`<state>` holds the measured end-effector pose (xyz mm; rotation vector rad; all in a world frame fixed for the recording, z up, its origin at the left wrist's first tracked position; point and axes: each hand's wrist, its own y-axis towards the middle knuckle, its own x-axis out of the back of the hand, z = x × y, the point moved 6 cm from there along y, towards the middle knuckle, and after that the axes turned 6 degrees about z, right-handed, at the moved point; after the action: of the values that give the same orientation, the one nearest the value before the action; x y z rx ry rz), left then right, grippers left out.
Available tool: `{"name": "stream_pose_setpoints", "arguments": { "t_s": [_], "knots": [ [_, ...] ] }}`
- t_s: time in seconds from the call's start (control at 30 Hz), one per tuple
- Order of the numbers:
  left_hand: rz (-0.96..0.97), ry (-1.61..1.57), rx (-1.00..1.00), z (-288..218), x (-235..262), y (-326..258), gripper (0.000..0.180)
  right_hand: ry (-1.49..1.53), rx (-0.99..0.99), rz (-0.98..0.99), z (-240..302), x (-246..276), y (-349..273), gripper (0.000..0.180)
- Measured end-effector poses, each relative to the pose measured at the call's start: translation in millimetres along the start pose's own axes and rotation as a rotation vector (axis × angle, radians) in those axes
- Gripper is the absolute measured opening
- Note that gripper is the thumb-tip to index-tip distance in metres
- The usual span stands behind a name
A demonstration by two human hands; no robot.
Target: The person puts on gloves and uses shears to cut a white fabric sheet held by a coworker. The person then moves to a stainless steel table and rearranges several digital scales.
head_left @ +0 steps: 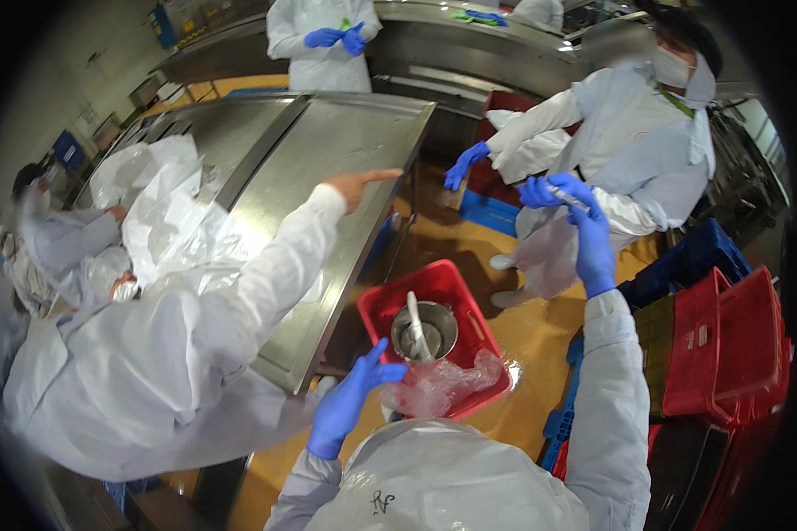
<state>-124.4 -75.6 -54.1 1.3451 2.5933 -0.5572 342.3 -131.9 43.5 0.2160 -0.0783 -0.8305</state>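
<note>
Pen point(565, 196), slim and grey, gripped by right hand point(589, 232); left hand point(347, 403) open above red crate point(434, 281); steel table point(345, 150), yellow floor point(531, 332).

Left hand point(344, 409) open, right hand point(584, 221) gripping pen point(565, 196), red crate point(443, 341)

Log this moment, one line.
left hand open beside plastic bag in red crate | right hand raised, gripping pen | steel bowl in crate
</note>
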Motion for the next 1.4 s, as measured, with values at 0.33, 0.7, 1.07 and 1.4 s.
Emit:
{"name": "stream_pose_setpoints", "arguments": {
  "t_s": [0.33,0.7,1.07,1.4],
  "knots": [
    [-0.027,1.030,-0.199,-55,-46,4,0.077,0.354,-0.257,0.595,18,-144,-137,0.050],
    [0.086,1.193,-0.243,-74,-99,17,0.088,0.530,-0.249,1.141,24,-213,-226,0.054],
    [0.118,0.520,-0.446,-111,-93,27,0.067,0.262,-0.151,0.951,42,-201,-220,0.088],
    [0.281,-0.457,-0.446,-116,-103,44,0.119,0.770,-0.365,0.900,42,-216,-202,0.055]
  ]
}}
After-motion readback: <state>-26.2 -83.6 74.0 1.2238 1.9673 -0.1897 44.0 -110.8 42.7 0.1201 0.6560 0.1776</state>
